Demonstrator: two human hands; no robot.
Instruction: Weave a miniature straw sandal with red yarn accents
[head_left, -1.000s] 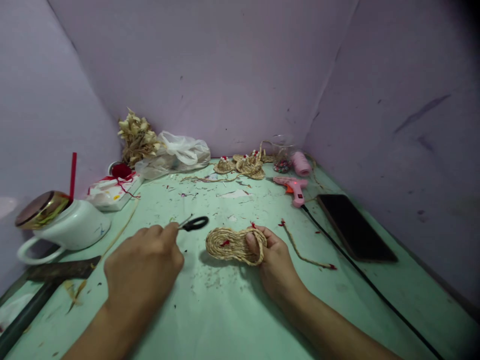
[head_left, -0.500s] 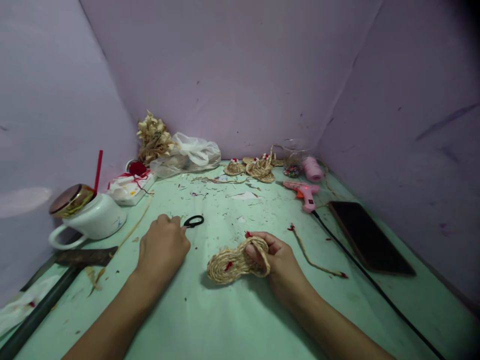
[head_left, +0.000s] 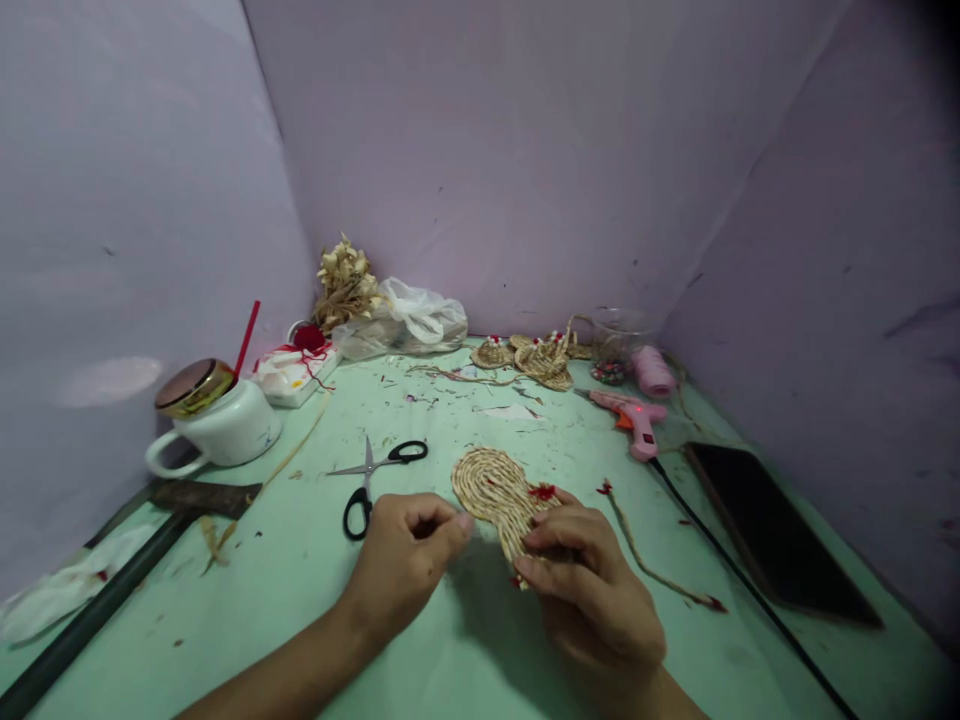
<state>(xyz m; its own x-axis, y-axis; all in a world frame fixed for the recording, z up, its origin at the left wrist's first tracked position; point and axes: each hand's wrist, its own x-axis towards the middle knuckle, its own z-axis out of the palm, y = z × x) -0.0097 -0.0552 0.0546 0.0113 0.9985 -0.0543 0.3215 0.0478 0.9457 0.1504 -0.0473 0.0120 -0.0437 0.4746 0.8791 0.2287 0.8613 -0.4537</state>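
A small woven straw sole (head_left: 495, 487), shoe-shaped with a bit of red thread on it, is tilted up above the green table (head_left: 420, 640). My right hand (head_left: 592, 590) grips its near end with the fingers closed round it. My left hand (head_left: 405, 560) is curled, and its fingertips press against the sole's left edge. Black-handled scissors (head_left: 371, 475) lie open on the table just left of my left hand, free of both hands.
A white mug with a gold lid (head_left: 214, 420) stands at the left beside a dark tool (head_left: 112, 590). At the back lie a plastic bag (head_left: 409, 320), dried husks, more straw pieces (head_left: 544, 358) and pink thread (head_left: 651, 370). Right: pink glue gun (head_left: 634, 420), its cord, a phone (head_left: 772, 530).
My left hand has let go of the scissors, which now lie on the table, and has moved right to the straw sole. My right hand has turned the sole upward.
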